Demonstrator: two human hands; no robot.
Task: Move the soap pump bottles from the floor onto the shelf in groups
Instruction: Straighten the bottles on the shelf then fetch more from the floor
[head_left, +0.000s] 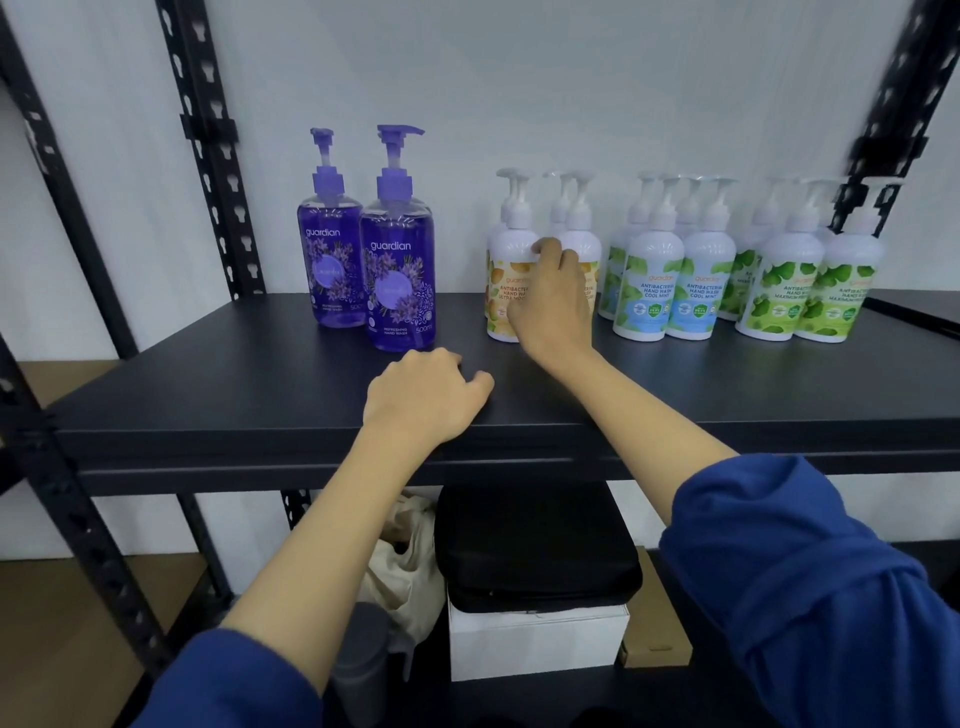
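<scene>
Your right hand (550, 306) is on the orange bottles (511, 280), the white pump bottles with the orange labels that stand in the middle of the shelf (260, 384); its fingers (545, 248) curl onto the shoulder of the front bottle, thumb side hidden, so you look to be nudging or squaring it rather than lifting it, though I cannot tell for certain whether you pinch it or only press on it. That cluster stands upright, front pair just ahead of a back pair, pumps pointing much the same way. The reason for the spacing reads plainly: each label colour keeps its own block. To your left the purple bottles (363, 270) stand together, well apart from the orange ones; to your right come the blue-label bottles (670, 291), then the green-label bottles (805, 296), each block close to its neighbour but still told apart by a gap. Your left hand (423, 397) rests knuckles-up on the front edge of the shelf, fingers loosely curled and holding nothing, probably steadying you as you lean in. No bottle shows on the floor from here, so I judge the job near its end, with only tidying left. Below the shelf sit a black case (535, 545) on a white box (535, 642), with a cloth bag (405, 571) beside them.
</scene>
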